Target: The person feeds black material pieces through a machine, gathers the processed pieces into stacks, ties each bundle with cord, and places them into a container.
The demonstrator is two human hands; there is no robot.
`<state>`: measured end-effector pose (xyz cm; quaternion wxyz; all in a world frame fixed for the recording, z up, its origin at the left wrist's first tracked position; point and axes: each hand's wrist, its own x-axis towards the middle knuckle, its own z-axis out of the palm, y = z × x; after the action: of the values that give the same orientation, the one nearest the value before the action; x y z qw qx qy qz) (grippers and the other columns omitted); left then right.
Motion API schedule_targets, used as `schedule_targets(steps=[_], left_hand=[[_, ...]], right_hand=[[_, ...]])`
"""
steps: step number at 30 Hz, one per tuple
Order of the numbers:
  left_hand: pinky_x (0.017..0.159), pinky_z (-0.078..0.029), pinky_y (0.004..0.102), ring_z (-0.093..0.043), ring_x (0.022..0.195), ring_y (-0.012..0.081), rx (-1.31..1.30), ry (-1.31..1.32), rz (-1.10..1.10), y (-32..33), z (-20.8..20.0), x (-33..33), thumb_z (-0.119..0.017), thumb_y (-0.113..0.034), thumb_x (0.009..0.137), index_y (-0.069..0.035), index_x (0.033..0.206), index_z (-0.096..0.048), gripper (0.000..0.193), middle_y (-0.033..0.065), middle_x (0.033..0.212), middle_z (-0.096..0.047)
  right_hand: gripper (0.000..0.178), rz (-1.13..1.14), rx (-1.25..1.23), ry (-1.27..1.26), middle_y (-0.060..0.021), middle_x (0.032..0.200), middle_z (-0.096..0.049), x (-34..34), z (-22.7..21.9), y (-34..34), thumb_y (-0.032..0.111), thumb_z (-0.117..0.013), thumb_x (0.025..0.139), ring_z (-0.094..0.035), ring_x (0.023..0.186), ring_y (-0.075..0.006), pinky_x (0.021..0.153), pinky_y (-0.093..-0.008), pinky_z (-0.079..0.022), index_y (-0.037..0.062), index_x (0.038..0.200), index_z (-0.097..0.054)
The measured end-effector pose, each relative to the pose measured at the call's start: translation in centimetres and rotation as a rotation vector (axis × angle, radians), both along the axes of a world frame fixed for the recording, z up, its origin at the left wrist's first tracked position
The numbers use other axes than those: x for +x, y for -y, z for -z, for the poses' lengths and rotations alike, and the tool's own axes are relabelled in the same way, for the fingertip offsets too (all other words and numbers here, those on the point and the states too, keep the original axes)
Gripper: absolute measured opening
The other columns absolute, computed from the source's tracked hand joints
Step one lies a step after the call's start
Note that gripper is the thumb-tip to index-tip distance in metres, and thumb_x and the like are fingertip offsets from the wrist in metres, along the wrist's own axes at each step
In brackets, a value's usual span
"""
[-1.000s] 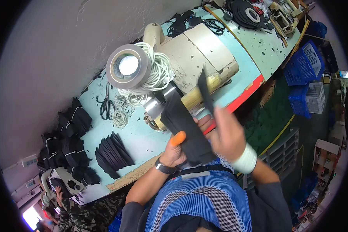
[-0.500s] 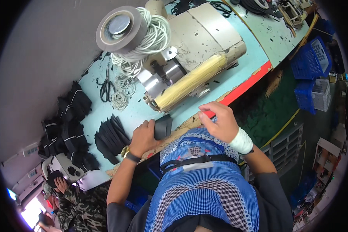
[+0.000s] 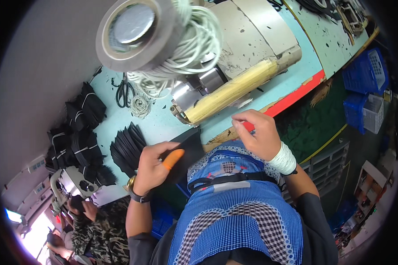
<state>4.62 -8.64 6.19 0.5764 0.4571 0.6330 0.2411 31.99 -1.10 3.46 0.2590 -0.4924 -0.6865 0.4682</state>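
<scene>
My left hand [image 3: 154, 167], with an orange cover on its thumb, grips a flat black fabric piece [image 3: 189, 148] by its left side. The piece is tilted at the table's front edge, its far corner just below the end of the sewing machine [image 3: 234, 57]. My right hand [image 3: 262, 138], white wrapping round its wrist, hangs over the red table edge right of the piece. Its thumb and forefinger are pinched together; whatever is between them is too small to make out. Left of the machine lies a fanned stack of black pieces [image 3: 127, 148], close to my left hand.
A tape roll [image 3: 163, 48] and white cord [image 3: 199, 39] sit on the machine. Scissors [image 3: 124, 93] and a small cord coil [image 3: 140, 107] lie beside it. Tied black bundles [image 3: 77, 115] line the far left. Blue crates [image 3: 366, 70] stand at right; a co-worker's camouflage sleeve [image 3: 104, 229] shows lower left.
My left hand has drawn back toward me and turned, showing its thumb. The black piece has come up off the table and tilted. My right hand stays pinched near the table edge.
</scene>
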Motion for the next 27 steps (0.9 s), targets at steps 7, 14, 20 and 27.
schedule_targets(steps=[7,14,20,27], left_hand=[[0.062,-0.047,0.0239,-0.06,0.067,0.0081,0.053,-0.455,-0.125,-5.4,3.2,-6.9,-0.056,-0.019,0.096,0.003,0.089,-0.064,0.024,0.0035,0.07,-0.065],[0.054,-0.036,0.0243,-0.044,0.06,0.004,-0.291,0.046,0.188,-8.5,-0.3,-1.9,-0.059,-0.021,0.094,-0.001,0.077,-0.059,0.026,-0.0057,0.066,-0.051],[0.058,-0.036,0.0246,-0.042,0.065,0.0048,-0.022,-0.038,0.041,-8.7,3.9,-2.8,-0.059,-0.027,0.095,-0.004,0.077,-0.057,0.029,-0.0031,0.069,-0.05],[0.033,-0.034,0.0239,-0.046,0.033,0.0096,-0.379,-0.107,0.349,-12.9,1.0,1.7,-0.051,-0.032,0.1,0.001,0.075,-0.059,0.042,0.0006,0.048,-0.052]], right_hand=[[0.01,0.038,0.106,-0.016,-0.0162,0.085,-0.068,0.3,-0.4,-2.8,0.002,-0.064,0.083,-0.068,0.077,-0.0287,0.069,-0.0338,-0.053,-0.0038,0.09,-0.066],[0.013,0.018,0.059,-0.012,-0.0159,0.081,-0.069,-1.1,-0.7,-6.9,0.004,-0.067,0.082,-0.07,0.073,-0.0265,0.067,-0.0316,-0.055,-0.0041,0.091,-0.068],[0.015,-0.104,0.068,-0.024,-0.0158,0.084,-0.069,-2.4,-0.3,-9.3,0.006,-0.067,0.081,-0.068,0.076,-0.0293,0.068,-0.0349,-0.054,-0.0023,0.094,-0.067],[0.028,-0.241,0.422,0.314,-0.0135,0.075,-0.062,-2.5,-0.7,-10.2,0.016,-0.072,0.076,-0.06,0.081,-0.0329,0.075,-0.0428,-0.049,0.0005,0.099,-0.066]])
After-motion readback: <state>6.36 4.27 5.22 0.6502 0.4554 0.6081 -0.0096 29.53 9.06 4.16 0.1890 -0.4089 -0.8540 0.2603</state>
